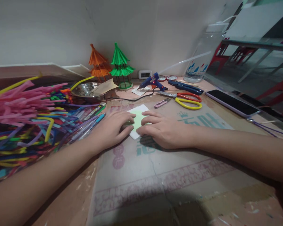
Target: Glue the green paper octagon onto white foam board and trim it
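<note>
A small white sheet [135,135] with a light green piece [137,118] on it lies flat on the printed plastic bag that covers the work surface. My left hand [114,127] rests at the sheet's left edge, thumb and fingers apart, fingertips touching it. From the right, my right hand [166,128] lies over the sheet with its fingers spread, the tips on the green piece. Neither hand grips anything visible. Just beyond them lie pink thread snips [162,103] and scissors [188,101] with red and yellow handles.
Piles of pink pipe cleaners [25,103] and other colours fill the left side, beside a metal bowl [85,91]. Along the back stand an orange model [99,62], a green model [121,66], a glue gun [153,82] and a water bottle [202,56]. A phone [232,102] lies right.
</note>
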The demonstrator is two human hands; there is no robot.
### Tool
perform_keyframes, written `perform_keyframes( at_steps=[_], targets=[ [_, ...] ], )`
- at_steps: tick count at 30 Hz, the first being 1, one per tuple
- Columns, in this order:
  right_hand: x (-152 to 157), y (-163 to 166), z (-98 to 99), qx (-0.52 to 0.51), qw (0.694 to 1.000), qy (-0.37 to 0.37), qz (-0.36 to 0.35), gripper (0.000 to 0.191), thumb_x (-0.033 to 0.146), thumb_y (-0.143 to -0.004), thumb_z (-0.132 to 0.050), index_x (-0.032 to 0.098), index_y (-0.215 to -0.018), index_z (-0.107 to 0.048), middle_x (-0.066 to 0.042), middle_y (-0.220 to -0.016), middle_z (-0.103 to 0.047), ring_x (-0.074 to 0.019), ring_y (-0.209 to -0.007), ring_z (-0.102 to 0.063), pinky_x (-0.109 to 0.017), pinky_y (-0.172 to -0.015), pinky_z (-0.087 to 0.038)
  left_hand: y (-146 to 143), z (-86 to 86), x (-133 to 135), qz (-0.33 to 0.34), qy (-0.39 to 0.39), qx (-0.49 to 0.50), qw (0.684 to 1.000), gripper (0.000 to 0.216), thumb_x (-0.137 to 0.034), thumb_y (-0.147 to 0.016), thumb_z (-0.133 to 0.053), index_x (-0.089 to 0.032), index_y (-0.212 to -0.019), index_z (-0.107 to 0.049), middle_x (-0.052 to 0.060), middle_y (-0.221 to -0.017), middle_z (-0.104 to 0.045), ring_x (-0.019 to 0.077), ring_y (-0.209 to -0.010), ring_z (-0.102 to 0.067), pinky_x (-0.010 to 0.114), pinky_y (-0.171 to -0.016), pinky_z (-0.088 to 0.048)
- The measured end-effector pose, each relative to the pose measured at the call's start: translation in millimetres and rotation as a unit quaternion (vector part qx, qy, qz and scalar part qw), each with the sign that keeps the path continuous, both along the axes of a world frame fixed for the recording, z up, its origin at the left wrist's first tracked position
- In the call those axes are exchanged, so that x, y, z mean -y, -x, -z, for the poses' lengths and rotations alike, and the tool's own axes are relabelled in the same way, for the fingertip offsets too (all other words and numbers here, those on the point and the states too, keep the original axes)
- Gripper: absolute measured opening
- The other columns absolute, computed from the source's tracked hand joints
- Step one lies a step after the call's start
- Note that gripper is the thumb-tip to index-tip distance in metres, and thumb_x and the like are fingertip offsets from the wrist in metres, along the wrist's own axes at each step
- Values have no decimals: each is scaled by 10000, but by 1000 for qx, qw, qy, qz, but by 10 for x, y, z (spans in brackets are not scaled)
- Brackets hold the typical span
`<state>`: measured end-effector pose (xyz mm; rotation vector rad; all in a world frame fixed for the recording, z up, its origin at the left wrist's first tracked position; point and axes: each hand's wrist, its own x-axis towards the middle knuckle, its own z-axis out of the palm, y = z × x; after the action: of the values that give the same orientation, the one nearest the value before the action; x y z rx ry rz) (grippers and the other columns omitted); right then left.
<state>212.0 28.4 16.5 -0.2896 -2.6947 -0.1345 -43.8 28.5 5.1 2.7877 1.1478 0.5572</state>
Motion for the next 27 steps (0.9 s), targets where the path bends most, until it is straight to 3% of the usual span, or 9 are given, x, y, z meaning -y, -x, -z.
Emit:
perform_keyframes(
  at_steps=[10,14,18,27],
  targets=[
    [-4,-28,24,-63,998,-26,-18,219,68,-946,-441,185,-1038,-602,-86,-983,-674,-216,-1025,-597,-471,-1075,-469,7,9,2,3,1,-2,1000,241,-374,-1005,-496,-206,-1112,-632,121,-1321,-673,314,-1236,-618,519,-1051,-462],
    [-60,-39,21,-117,993,-9,12,276,9,-918,-398,194,-1038,-564,-88,-966,-635,-210,-964,-578,-407,-911,-523,13,5,12,21,-41,13,999,192,-332,-996,-530,-201,-1069,-650,128,-1321,-665,305,-1258,-600,505,-1063,-454],
    [-115,-57,42,-131,990,28,42,222,30,-946,-429,190,-999,-573,-70,-894,-630,-201,-859,-564,-341,-764,-487,19,-20,47,81,-109,24,990,132,-281,-965,-587,-247,-1015,-705,78,-1235,-690,276,-1206,-606,490,-1087,-429],
    [-130,-71,54,-151,984,67,71,155,82,-958,-471,185,-995,-581,-72,-907,-681,-202,-851,-601,-337,-771,-477,-11,-75,52,120,-82,-13,989,148,-314,-960,-613,-282,-1009,-748,46,-1049,-719,246,-1075,-642,475,-1084,-425]
  ],
)
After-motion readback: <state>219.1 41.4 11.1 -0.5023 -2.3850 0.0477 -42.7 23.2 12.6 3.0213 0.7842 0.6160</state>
